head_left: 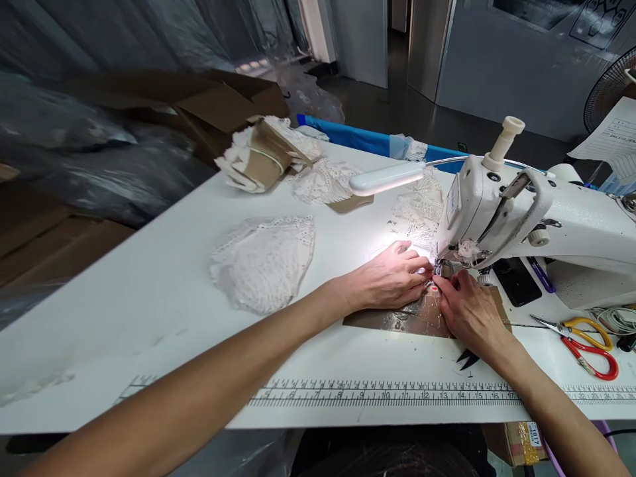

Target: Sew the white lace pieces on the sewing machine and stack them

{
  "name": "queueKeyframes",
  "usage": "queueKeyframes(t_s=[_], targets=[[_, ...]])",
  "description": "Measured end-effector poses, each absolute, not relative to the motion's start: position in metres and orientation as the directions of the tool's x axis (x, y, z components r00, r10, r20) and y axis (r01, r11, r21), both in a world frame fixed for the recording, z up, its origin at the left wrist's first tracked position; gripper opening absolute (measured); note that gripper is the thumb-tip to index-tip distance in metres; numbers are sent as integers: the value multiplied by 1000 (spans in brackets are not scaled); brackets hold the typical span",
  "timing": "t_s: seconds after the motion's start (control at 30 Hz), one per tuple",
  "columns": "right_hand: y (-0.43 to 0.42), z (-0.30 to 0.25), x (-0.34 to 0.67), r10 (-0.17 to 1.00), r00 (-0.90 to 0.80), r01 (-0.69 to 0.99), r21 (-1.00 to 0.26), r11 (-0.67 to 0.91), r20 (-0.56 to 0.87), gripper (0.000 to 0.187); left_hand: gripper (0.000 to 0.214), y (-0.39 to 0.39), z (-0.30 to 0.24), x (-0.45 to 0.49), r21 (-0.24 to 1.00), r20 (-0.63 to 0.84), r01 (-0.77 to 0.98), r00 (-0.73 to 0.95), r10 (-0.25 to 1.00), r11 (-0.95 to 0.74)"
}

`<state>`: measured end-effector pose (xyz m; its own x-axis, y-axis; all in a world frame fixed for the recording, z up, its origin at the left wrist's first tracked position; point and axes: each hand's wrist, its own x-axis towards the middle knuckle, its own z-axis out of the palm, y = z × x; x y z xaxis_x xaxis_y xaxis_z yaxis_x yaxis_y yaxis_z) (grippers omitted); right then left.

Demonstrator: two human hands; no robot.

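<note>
My left hand [395,277] and right hand [470,308] in close at the sewing machine [497,199].
The fingers of both bend in beside the metal foot [444,268], over a brown sheet [397,322]; I cannot tell whether they pinch anything there or only press down. White lace [417,205] lies on the desk [149,318] just behind the foot. Another lace piece [265,265] lies well apart, left of my hands, and scissors [566,332] with red and yellow handles rest to the right, near a black phone [517,281].
</note>
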<state>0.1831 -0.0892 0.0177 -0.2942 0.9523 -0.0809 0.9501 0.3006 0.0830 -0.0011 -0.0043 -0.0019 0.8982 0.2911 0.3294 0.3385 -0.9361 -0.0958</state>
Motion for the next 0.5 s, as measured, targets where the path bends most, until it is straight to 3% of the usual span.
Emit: queueKeyframes(t_s=[0.17,0.33,0.4,0.5], targets=[[-93,18,176,969,-228,966,103,238,-97,44,33,-2,-3,-1,-118,314,337,905,287,-934],[-95,13,177,971,-240,969,66,240,-4,43,31,0,-2,-2,-108,305,329,909,284,-938],[-94,11,182,967,-255,967,11,255,17,43,31,0,-2,-3,-106,333,325,902,275,-940],[-92,6,197,962,-261,946,-176,272,85,37,29,0,-3,-4,-113,358,325,895,267,-939]])
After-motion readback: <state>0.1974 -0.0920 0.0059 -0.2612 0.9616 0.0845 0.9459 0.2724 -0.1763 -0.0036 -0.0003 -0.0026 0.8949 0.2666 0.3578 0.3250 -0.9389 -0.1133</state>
